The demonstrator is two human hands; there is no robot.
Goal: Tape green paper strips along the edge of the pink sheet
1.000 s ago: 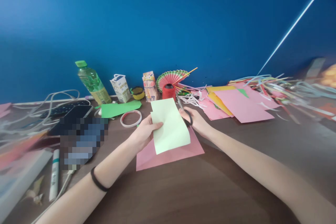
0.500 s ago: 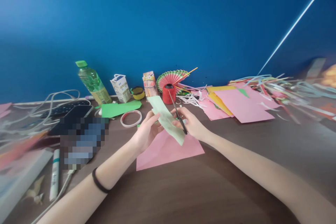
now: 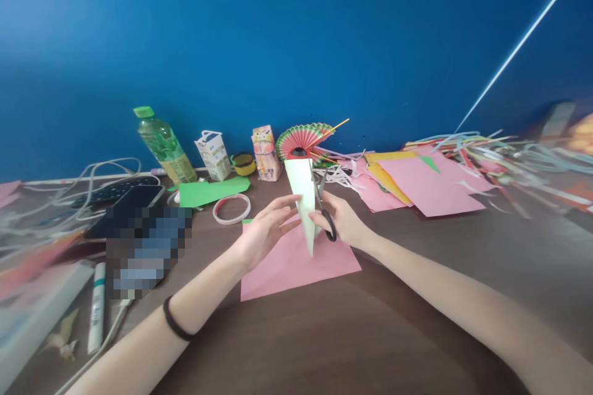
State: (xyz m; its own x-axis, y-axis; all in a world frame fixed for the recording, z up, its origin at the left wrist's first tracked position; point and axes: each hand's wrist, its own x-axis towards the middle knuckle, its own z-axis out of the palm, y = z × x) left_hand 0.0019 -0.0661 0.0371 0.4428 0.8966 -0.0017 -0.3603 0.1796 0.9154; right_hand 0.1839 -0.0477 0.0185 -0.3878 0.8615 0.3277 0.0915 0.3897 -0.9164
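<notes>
Over the pink paper sheet (image 3: 278, 271), my right hand (image 3: 345, 219) grips black-handled scissors (image 3: 330, 227), with the blades pointing up and away. A folded pale green paper strip (image 3: 302, 188) stands tilted between my hands. My right fingertips press against its lower right side. At the strip's left edge, my left hand (image 3: 262, 234) has its fingers stretched out and apart, the tips touching or very near the paper. A dark band circles my left wrist.
Behind my hands stand a paper fan (image 3: 303, 141), decorated box (image 3: 265, 154), carton (image 3: 214, 157) and green bottle (image 3: 167, 151). A tape roll (image 3: 231, 210) and green paper (image 3: 213, 191) lie left, near phones, cables and a marker (image 3: 96, 308). Pink sheets (image 3: 426, 188) and paper strips lie right.
The pale green paper has turned more upright and shows its folded side. My left thumb has come off its face and those fingers have straightened. The scissors have swung round in my right hand.
</notes>
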